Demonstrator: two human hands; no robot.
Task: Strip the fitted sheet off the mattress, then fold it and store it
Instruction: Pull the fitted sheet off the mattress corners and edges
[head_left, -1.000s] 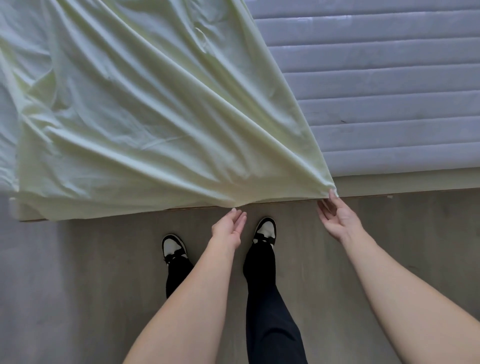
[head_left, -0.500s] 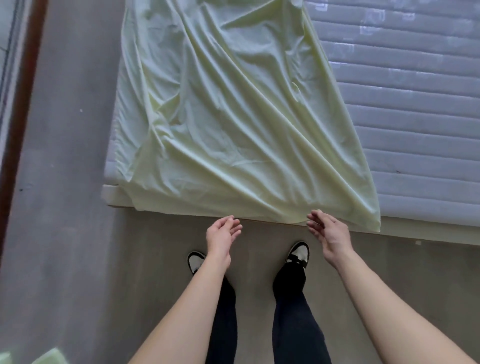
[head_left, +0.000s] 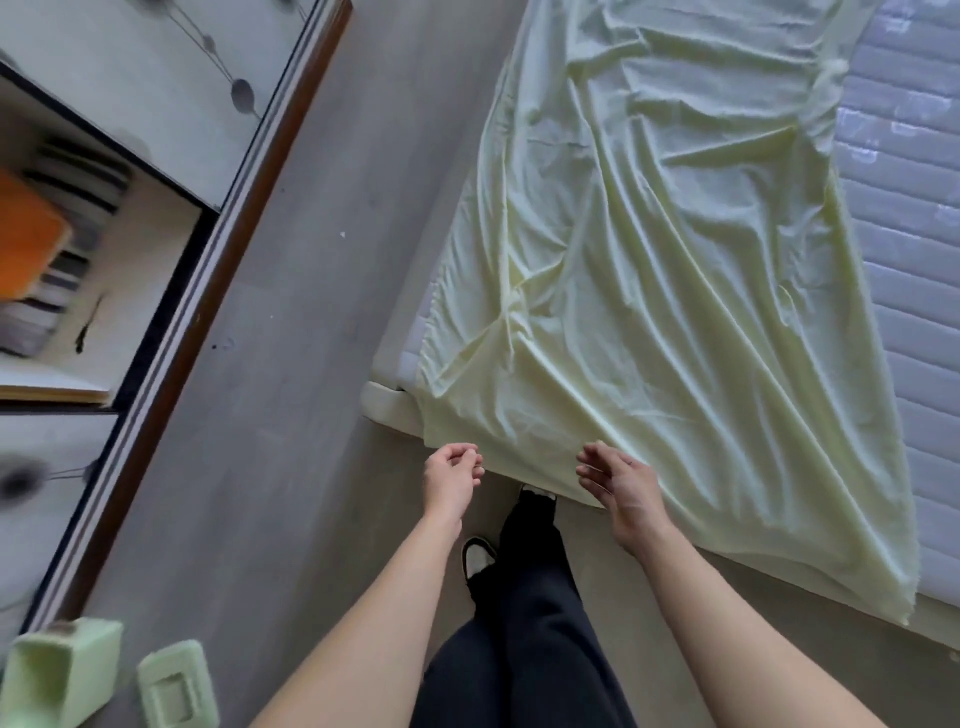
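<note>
Head view looks down on the pale yellow-green cotton fitted sheet (head_left: 649, 291), which lies loose and rumpled over the left part of the grey quilted mattress (head_left: 904, 270), its near edge drooping over the cream bed base (head_left: 382, 397) towards the grey floor (head_left: 291, 364). The right part of the mattress is already bare. Both hands hover just short of that near edge: the left hand (head_left: 451, 480) has loosely curled fingers holding nothing, and the right hand (head_left: 621, 483) is relaxed and half open, close to the hem, though contact cannot be told. The main risk, as I judge it, is that the far left corner is still hooked under the mattress, so a pull from here would snag or stretch the elastic. The hanging hem could also drag on the floor or catch underfoot. The cloth looks thin, limp and heavily creased.
</note>
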